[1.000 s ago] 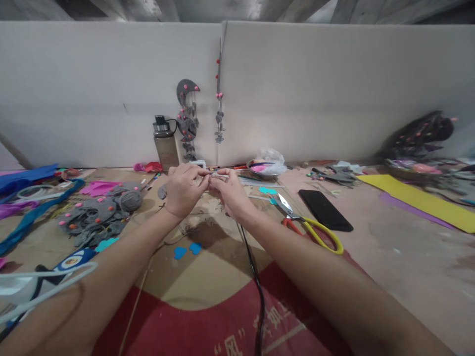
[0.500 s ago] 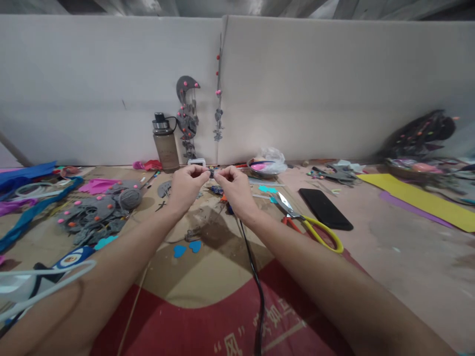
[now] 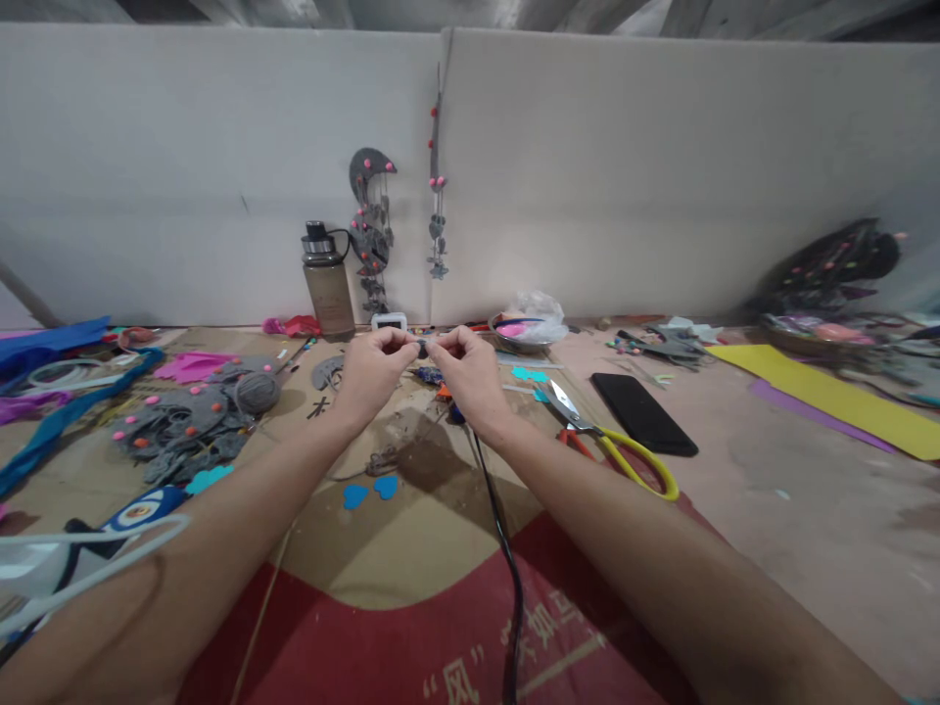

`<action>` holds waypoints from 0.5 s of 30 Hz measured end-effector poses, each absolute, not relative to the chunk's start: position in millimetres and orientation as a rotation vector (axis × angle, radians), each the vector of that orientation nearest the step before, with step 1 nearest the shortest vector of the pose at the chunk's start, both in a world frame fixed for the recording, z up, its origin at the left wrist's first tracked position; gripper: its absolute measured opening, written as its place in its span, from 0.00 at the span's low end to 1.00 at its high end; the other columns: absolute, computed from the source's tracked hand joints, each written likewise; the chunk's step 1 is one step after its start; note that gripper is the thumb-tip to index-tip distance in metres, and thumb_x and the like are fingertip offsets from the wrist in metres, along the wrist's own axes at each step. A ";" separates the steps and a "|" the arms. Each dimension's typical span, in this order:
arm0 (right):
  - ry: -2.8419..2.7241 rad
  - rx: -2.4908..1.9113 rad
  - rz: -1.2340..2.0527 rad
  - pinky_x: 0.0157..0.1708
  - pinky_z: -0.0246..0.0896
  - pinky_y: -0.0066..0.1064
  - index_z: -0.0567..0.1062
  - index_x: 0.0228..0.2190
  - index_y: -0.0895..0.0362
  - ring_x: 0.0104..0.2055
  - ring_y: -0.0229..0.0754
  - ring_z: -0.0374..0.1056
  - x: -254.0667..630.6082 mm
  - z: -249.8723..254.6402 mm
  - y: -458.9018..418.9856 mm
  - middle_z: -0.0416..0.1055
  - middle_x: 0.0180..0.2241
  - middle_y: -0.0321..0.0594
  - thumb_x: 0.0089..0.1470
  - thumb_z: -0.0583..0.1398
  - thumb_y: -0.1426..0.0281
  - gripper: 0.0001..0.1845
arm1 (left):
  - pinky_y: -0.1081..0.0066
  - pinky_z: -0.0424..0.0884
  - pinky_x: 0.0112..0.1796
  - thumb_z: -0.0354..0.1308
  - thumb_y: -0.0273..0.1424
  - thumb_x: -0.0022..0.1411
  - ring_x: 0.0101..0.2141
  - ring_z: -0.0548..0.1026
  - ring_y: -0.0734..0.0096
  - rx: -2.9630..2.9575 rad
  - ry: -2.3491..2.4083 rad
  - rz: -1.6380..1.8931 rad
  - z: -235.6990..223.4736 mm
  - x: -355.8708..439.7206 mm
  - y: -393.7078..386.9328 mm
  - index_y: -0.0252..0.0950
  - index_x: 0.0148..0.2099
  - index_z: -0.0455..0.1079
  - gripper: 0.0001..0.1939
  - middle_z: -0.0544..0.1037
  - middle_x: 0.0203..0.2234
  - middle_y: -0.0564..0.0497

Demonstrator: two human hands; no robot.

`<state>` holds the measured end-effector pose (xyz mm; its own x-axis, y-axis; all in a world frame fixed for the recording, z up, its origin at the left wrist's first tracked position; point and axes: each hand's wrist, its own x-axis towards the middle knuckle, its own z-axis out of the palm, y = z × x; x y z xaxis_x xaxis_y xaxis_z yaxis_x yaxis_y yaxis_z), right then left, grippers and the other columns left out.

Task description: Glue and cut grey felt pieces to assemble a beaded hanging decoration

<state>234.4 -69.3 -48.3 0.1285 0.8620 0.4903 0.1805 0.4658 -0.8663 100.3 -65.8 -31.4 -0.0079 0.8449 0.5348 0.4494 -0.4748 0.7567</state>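
Observation:
Fingertips nearly meeting, my left hand (image 3: pixel 374 372) and my right hand (image 3: pixel 470 374) are both closed in a pinch. Between them is a small dark piece (image 3: pixel 422 348), mostly covered by the fingers; its kind cannot be made out. Under my right hand lies a blue tool end (image 3: pixel 456 413) with a black cable (image 3: pixel 506 548) running toward me. Two blue heart cutouts (image 3: pixel 386 487) lie on the cardboard (image 3: pixel 352 568) below my hands. A grey felt piece (image 3: pixel 325 372) rests just left of my left hand.
Yellow-handled scissors (image 3: pixel 617 450) and a black phone (image 3: pixel 644 413) lie right of my right forearm. A bottle (image 3: pixel 328 289) stands at the back by the white panel. Grey felt pieces with pompoms (image 3: pixel 183 421) are heaped at left; a glue gun (image 3: pixel 143 509) sits near my left forearm.
Both hands stay almost in place, with a slight shift of the fingers around the small dark piece. The hanging string of grey felt shapes at the back has turned a little.

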 end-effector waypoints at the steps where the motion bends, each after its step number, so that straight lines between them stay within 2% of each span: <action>1: -1.380 -1.007 0.648 0.25 0.51 0.26 0.70 0.25 0.58 0.24 0.33 0.56 234.4 -48.3 -69.1 0.63 0.21 0.30 0.47 0.58 0.64 0.09 | 0.73 0.63 0.30 0.57 0.34 0.51 0.26 0.69 0.73 1.911 1.339 1.474 -31.8 100.3 -65.5 0.34 0.29 0.73 0.09 0.75 0.23 0.53; 5: -1.399 -1.031 0.730 0.23 0.48 0.26 0.74 0.29 0.59 0.22 0.32 0.52 234.4 -48.0 -67.1 0.60 0.18 0.29 0.46 0.58 0.64 0.11 | 0.72 0.63 0.31 0.57 0.34 0.51 0.28 0.70 0.72 1.901 1.296 1.448 -34.5 99.0 -62.1 0.35 0.29 0.74 0.09 0.76 0.24 0.53; 10: -1.375 -1.097 0.767 0.26 0.51 0.26 0.73 0.25 0.59 0.24 0.33 0.56 237.4 -49.2 -62.0 0.66 0.21 0.32 0.43 0.58 0.65 0.10 | 0.73 0.62 0.29 0.60 0.37 0.50 0.24 0.67 0.75 1.855 1.188 1.223 -33.1 90.4 -54.3 0.35 0.31 0.76 0.11 0.75 0.22 0.53; 15: -1.373 -1.138 0.801 0.26 0.51 0.26 0.73 0.23 0.59 0.23 0.32 0.56 241.2 -50.9 -59.7 0.65 0.20 0.32 0.42 0.57 0.67 0.08 | 0.74 0.63 0.25 0.61 0.40 0.49 0.23 0.69 0.73 1.876 1.140 1.022 -23.2 81.4 -51.0 0.35 0.35 0.78 0.15 0.77 0.23 0.49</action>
